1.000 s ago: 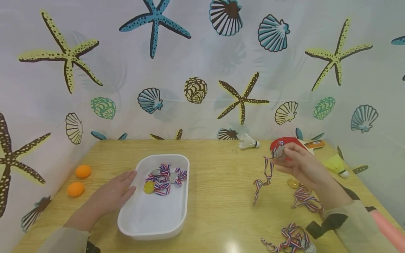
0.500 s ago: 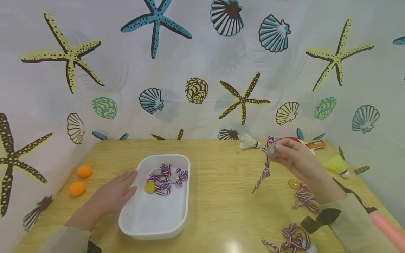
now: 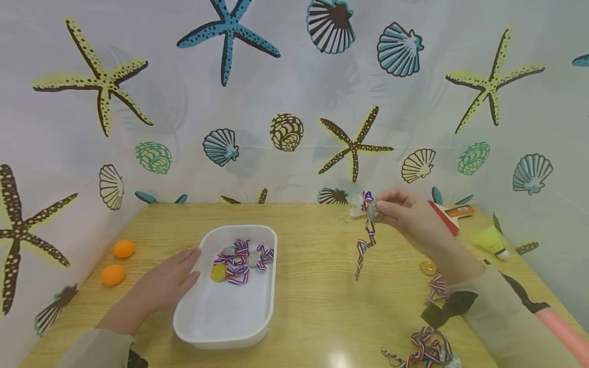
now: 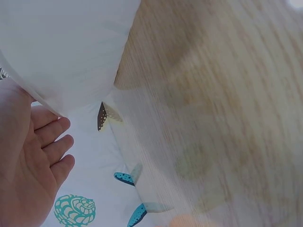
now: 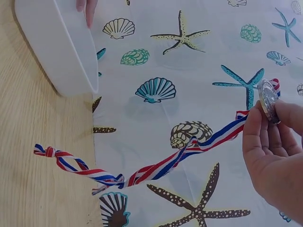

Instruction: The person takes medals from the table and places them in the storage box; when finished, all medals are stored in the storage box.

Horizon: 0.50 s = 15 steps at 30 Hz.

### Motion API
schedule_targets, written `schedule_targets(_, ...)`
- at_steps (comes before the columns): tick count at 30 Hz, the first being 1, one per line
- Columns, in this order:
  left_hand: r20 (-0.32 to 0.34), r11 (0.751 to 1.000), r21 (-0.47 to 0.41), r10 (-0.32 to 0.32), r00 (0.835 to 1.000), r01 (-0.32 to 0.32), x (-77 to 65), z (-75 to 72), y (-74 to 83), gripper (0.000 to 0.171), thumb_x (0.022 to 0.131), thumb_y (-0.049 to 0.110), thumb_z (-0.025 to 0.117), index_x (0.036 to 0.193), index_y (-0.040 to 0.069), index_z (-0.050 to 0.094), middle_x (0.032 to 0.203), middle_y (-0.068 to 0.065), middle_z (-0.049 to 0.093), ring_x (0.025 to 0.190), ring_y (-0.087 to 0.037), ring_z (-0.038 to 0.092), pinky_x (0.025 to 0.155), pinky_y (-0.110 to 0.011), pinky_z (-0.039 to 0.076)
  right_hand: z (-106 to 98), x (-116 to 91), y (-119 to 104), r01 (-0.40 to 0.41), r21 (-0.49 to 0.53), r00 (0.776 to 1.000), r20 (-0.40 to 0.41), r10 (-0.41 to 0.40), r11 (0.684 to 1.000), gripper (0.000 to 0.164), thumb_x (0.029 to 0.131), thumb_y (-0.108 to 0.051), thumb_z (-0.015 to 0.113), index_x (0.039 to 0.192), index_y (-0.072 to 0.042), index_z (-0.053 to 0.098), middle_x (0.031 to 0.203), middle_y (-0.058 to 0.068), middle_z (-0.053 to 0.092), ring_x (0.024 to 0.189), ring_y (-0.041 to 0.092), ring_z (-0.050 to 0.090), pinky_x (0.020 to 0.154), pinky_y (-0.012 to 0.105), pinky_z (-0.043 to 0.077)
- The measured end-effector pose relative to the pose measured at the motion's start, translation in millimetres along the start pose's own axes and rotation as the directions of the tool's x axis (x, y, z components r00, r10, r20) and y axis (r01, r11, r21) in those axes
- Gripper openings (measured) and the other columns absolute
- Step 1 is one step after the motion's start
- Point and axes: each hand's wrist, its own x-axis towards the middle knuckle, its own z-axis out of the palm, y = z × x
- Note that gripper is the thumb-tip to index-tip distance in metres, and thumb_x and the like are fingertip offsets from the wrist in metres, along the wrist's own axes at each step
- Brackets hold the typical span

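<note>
**Silver medal held up over the tabletop**

A cloth printed with shells and starfish stands behind the wood. The white tray sits left of centre; only the head view shows its contents, a gold medal and silver ones among striped ribbons, while the right wrist view gives mainly its outer wall.

The left hand rests at the tray's near-left rim, fingers extended and relaxed (the left wrist view shows its palm side). The right hand pinches the raised medal between thumb and fingers, well right of the tray; the right wrist view reveals the disc almost edge-on and the ribbon's full twist.

Behind that hand lies a red paddle, partly covered. A ribbon heap lies nearer the front, a yellow shuttlecock at far right, two orange balls at left.
</note>
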Motion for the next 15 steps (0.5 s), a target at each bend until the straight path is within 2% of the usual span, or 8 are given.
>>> schedule_targets(7,-0.019,1.0,-0.001,0.012,1.0,-0.012,-0.8,-1.6,0.8,0.055,0.095,0.026,0.048,0.137,-0.007,0.035,0.137,-0.028,0.036,0.124,-0.046,0.033,0.099,-0.058,0.029,21,15,-5,0.022,-0.012,1.0,0.019,-0.022,1.0,0.02,0.092,0.003,0.05,0.088,-0.01,0.064,0.086,0.004,0.061,0.079,0.015,0.06,0.08,0.028,0.05)
schedule_targets(15,-0.007,1.0,-0.002,0.003,1.0,-0.003,-1.0,-3.5,3.8,0.055,0.095,0.025,0.048,0.137,-0.007,0.035,0.138,-0.028,0.035,0.125,-0.046,0.032,0.099,-0.058,0.028,49,29,-15,0.003,-0.03,1.0,0.03,-0.002,1.0,0.016,0.09,0.002,0.052,0.088,-0.01,0.062,0.089,0.005,0.06,0.08,0.016,0.06,0.081,0.028,0.05)
